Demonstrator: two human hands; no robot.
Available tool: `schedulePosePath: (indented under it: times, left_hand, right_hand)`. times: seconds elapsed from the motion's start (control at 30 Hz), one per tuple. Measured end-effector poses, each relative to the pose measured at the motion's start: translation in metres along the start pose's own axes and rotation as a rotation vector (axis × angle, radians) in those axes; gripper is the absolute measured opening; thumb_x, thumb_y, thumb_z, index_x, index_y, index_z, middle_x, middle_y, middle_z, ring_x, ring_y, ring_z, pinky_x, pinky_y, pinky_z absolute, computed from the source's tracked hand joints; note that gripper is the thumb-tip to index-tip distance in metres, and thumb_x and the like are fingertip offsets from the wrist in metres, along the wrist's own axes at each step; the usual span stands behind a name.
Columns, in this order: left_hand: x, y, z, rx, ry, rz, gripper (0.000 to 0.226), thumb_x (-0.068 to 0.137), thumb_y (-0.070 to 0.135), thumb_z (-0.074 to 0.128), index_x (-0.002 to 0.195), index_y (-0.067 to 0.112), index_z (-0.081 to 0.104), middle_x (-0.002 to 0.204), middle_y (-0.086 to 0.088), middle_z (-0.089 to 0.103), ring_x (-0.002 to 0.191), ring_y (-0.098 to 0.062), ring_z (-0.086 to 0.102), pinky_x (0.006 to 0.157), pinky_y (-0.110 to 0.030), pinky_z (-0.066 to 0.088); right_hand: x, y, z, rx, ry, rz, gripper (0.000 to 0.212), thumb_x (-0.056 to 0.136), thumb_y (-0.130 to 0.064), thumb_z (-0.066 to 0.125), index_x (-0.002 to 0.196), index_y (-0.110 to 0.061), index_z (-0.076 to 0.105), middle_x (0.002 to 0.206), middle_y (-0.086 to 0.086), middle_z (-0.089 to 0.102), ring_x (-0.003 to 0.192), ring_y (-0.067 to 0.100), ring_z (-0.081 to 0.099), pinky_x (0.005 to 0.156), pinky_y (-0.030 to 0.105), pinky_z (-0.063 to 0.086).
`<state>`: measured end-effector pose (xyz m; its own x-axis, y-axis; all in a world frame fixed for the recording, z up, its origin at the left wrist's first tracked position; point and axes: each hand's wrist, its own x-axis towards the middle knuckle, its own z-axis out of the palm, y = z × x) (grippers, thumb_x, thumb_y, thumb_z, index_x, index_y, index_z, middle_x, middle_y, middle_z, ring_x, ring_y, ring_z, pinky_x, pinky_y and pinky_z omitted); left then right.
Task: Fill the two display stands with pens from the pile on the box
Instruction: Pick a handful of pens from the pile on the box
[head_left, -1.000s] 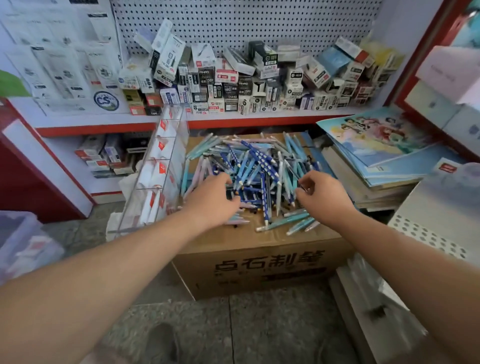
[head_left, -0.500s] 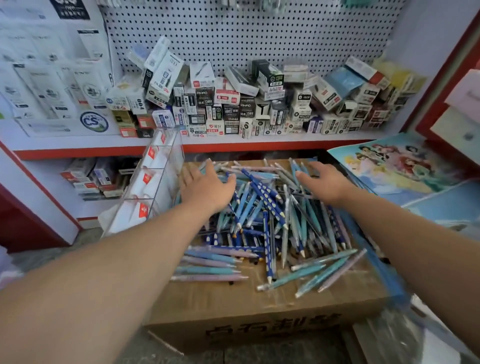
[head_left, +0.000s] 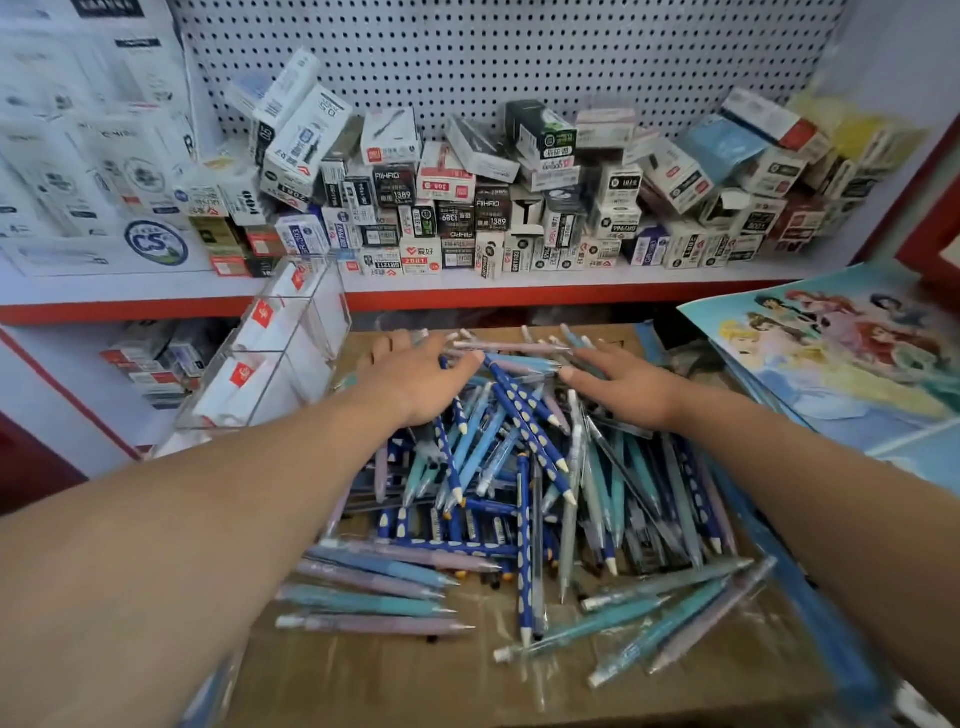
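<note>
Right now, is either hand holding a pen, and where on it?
Neither: the left hand and right hand lie flat, fingers straight, on the pen pile; nothing gripped.

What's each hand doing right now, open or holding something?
Left hand: open, fingers straight, resting on the pens.
Right hand: open, flat on the pens, holding nothing.
</note>
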<state>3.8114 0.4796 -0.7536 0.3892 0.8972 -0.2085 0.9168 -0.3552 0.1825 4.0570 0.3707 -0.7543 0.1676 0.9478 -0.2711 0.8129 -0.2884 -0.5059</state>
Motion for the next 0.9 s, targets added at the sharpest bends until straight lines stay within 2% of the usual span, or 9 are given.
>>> schedulePosePath:
  times: [0.17, 0.23, 0.37, 0.47, 0.57, 0.67, 0.8, 0.87, 0.9]
  left_hand:
    - [0.0, 0.0, -0.005, -0.023, 0.032, 0.0, 0.078, 0.095, 0.078, 0.018, 0.159, 0.035, 0.023, 0.165, -0.014, 0.021, 0.153, -0.037, 0.017, 0.119, -0.058, 0.024]
    - [0.004, -0.002, -0.007, 0.0, 0.062, 0.0, 0.081, 0.094, 0.078, 0.018, 0.158, 0.03, 0.024, 0.163, -0.015, 0.024, 0.151, -0.039, 0.02, 0.119, -0.058, 0.026]
    - [0.019, -0.004, -0.008, 0.043, -0.02, 0.013, 0.089, 0.09, 0.084, 0.012, 0.163, 0.034, 0.006, 0.172, -0.009, -0.001, 0.158, -0.033, -0.002, 0.126, -0.055, 0.002]
    - [0.031, -0.003, -0.007, 0.048, -0.1, 0.078, 0.088, 0.089, 0.086, 0.009, 0.162, 0.039, -0.004, 0.17, -0.002, -0.014, 0.157, -0.027, -0.012, 0.125, -0.051, -0.008]
    - [0.046, -0.001, -0.01, 0.077, -0.13, 0.139, 0.084, 0.089, 0.086, 0.01, 0.16, 0.045, -0.006, 0.17, 0.002, -0.014, 0.158, -0.028, -0.009, 0.124, -0.058, -0.007]
    - [0.053, 0.003, -0.012, 0.075, -0.177, 0.141, 0.083, 0.086, 0.089, 0.008, 0.159, 0.051, -0.001, 0.171, 0.009, -0.008, 0.158, -0.03, -0.006, 0.121, -0.068, -0.006]
    - [0.052, 0.004, -0.004, 0.032, -0.164, 0.21, 0.072, 0.094, 0.08, 0.009, 0.159, 0.049, 0.014, 0.171, 0.011, 0.008, 0.157, -0.03, -0.001, 0.123, -0.064, 0.004]
    - [0.048, 0.003, -0.003, 0.01, -0.139, 0.236, 0.066, 0.098, 0.074, 0.011, 0.159, 0.047, 0.018, 0.17, 0.013, 0.013, 0.156, -0.028, 0.004, 0.123, -0.061, 0.009]
    - [0.045, 0.002, -0.002, 0.003, -0.131, 0.243, 0.065, 0.1, 0.072, 0.012, 0.159, 0.046, 0.021, 0.169, 0.013, 0.016, 0.155, -0.027, 0.005, 0.123, -0.06, 0.01]
  right_hand:
    - [-0.014, -0.006, -0.004, 0.126, -0.017, -0.063, 0.062, 0.1, -0.06, 0.045, 0.156, -0.034, 0.037, 0.161, -0.002, 0.037, 0.134, 0.02, 0.048, 0.109, 0.034, 0.033]
    - [-0.014, -0.004, -0.007, 0.13, 0.025, -0.081, 0.057, 0.097, -0.06, 0.051, 0.147, -0.034, 0.048, 0.152, -0.002, 0.047, 0.123, 0.016, 0.053, 0.105, 0.035, 0.039]
    - [0.003, 0.001, -0.011, 0.161, 0.125, -0.118, 0.043, 0.093, -0.06, 0.059, 0.129, -0.039, 0.056, 0.14, -0.001, 0.051, 0.129, 0.021, 0.051, 0.109, 0.04, 0.041]
    - [0.022, -0.009, -0.011, 0.117, 0.07, -0.112, 0.066, 0.096, -0.064, 0.051, 0.151, -0.028, 0.045, 0.154, 0.003, 0.044, 0.138, 0.022, 0.043, 0.11, 0.037, 0.035]
    - [0.04, -0.019, -0.014, 0.116, 0.01, -0.08, 0.075, 0.098, -0.065, 0.045, 0.16, -0.026, 0.029, 0.166, 0.002, 0.029, 0.15, 0.023, 0.03, 0.119, 0.04, 0.023]
    - [0.049, -0.031, -0.016, 0.075, -0.045, -0.086, 0.078, 0.095, -0.072, 0.04, 0.161, -0.032, 0.026, 0.168, -0.002, 0.023, 0.154, 0.021, 0.021, 0.122, 0.042, 0.016]
    - [0.052, -0.04, -0.007, -0.014, -0.076, -0.166, 0.086, 0.088, -0.085, 0.033, 0.157, -0.034, 0.034, 0.165, -0.008, 0.026, 0.153, 0.016, 0.023, 0.121, 0.033, 0.013]
    - [0.049, -0.038, -0.002, -0.08, -0.097, -0.216, 0.099, 0.075, -0.098, 0.027, 0.156, -0.042, 0.034, 0.165, -0.01, 0.028, 0.152, 0.016, 0.026, 0.124, 0.044, 0.017]
    - [0.047, -0.037, -0.001, -0.092, -0.101, -0.23, 0.093, 0.079, -0.095, 0.029, 0.156, -0.043, 0.034, 0.165, -0.011, 0.029, 0.152, 0.016, 0.027, 0.123, 0.046, 0.019]
